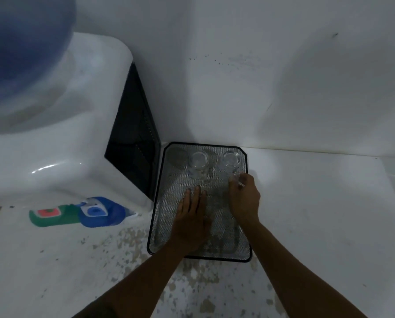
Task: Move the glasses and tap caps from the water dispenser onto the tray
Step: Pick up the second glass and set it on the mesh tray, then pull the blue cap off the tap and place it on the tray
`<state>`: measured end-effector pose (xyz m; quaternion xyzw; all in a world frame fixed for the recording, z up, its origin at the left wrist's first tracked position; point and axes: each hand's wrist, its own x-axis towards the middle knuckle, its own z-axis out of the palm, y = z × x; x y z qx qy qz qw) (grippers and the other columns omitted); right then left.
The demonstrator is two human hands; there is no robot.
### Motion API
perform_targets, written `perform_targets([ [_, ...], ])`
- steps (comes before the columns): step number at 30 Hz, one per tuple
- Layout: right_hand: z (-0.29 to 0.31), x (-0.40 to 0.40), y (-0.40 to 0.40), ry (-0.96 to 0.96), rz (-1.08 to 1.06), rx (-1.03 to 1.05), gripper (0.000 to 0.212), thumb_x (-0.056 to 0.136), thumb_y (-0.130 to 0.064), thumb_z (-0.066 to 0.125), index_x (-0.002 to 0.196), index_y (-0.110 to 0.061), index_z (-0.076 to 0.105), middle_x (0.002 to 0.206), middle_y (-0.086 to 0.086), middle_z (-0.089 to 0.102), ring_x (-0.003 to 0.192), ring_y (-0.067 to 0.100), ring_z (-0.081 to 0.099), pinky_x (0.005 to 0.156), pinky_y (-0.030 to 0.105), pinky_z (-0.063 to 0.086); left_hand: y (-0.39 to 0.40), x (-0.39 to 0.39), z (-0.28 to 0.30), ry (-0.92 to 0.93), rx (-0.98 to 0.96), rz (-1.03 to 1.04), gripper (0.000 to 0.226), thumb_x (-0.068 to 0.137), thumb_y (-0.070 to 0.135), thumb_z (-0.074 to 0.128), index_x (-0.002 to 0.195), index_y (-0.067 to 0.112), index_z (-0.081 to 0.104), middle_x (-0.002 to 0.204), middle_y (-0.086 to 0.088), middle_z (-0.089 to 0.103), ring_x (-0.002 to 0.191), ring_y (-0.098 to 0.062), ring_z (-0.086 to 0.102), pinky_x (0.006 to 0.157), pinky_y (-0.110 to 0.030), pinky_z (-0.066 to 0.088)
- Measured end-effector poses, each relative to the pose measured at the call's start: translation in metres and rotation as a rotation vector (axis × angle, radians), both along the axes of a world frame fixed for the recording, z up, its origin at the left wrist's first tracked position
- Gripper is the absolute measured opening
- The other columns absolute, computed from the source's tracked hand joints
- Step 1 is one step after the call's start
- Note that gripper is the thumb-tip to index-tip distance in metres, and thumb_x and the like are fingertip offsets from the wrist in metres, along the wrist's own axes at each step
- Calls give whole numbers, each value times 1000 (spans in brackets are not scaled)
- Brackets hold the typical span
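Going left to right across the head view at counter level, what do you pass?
Green tap cap → blue tap cap → tray's left rim → left hand, flat on the mesh → right hand, its grip on the right glass.

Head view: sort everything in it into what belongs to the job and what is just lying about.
Part of the job:
- mesh tray
- left glass on the tray
- right glass, held by the right hand
- left hand, flat on the tray
- water dispenser
- red tap and blue tap

Just there:
- blue water bottle
- speckled counter
- white wall
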<state>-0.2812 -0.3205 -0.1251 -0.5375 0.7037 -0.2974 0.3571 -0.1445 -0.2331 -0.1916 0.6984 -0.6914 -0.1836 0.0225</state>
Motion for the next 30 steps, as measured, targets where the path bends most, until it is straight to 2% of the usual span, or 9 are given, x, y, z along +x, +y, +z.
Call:
perform_targets([
  [4, 7, -5, 28, 17, 18, -39, 37, 98, -33, 54, 127, -11, 54, 116, 1, 61, 99, 13, 56, 83, 26, 45, 5, 8, 15, 57, 49, -76, 73, 100, 43, 28, 158, 12, -5, 166, -10, -13, 152, -35, -13, 124, -47, 4],
  [7, 12, 4, 52, 62, 33, -125, 22, 97, -21, 55, 114, -8, 61, 101, -2, 60, 86, 10, 55, 74, 0, 35, 20, 15, 38, 342, -29, -25, 66, 100, 27, 43, 156, 5, 17, 166, -13, 12, 154, -32, 5, 125, -42, 9],
  [9, 15, 18, 70, 67, 106, -186, 5, 95, -9, 58, 92, -12, 62, 83, -4, 57, 70, 6, 50, 64, -3, 34, 35, 21, 56, 564, -92, 85, 57, 99, 20, 50, 151, 3, 33, 158, -14, 33, 149, -27, 28, 123, -36, 21],
  [13, 12, 53, 110, 6, 244, -71, 14, 96, -13, 57, 86, -22, 60, 76, -5, 62, 68, 6, 58, 61, 11, 37, 74, 44, 77, 695, -181, 343, 37, 98, 32, 48, 134, 24, 54, 133, 3, 59, 121, -8, 55, 106, -24, 43],
  [18, 14, 123, 164, -68, 335, -29, 25, 95, -11, 58, 81, -32, 59, 74, -13, 62, 69, -9, 58, 61, 3, 39, 131, 103, 75, 737, -226, 686, 12, 98, 36, 47, 100, 34, 58, 98, 12, 65, 88, 2, 60, 79, -16, 48],
  [21, 11, 161, 183, -102, 356, -12, 19, 94, -10, 59, 84, -26, 62, 76, -8, 63, 69, -1, 59, 62, 5, 40, 148, 138, 67, 743, -216, 817, 8, 99, 22, 53, 93, 23, 59, 93, 2, 66, 83, -9, 62, 77, -23, 51],
  [24, 7, 199, 190, -126, 327, -20, 13, 92, -12, 63, 104, -19, 63, 94, -4, 66, 86, 11, 63, 69, 3, 41, 146, 168, 65, 786, -159, 990, 7, 96, 8, 52, 98, 13, 57, 103, -11, 67, 93, -26, 63, 91, -40, 53],
  [27, 5, 232, 189, -194, 246, -37, 41, 86, -18, 73, 123, -19, 54, 113, -7, 60, 99, 6, 58, 79, 1, 40, 132, 193, 69, 1052, -10, 1166, 21, 98, 13, 47, 114, 5, 58, 116, -16, 65, 106, -34, 63, 99, -51, 51],
  [30, 9, 252, 181, -280, 233, -91, 62, 80, -23, 79, 134, -15, 48, 128, -2, 55, 113, 4, 55, 95, 8, 41, 112, 207, 78, 1195, 149, 1194, 26, 98, 15, 42, 104, 5, 65, 112, -26, 69, 106, -42, 66, 97, -56, 52],
])
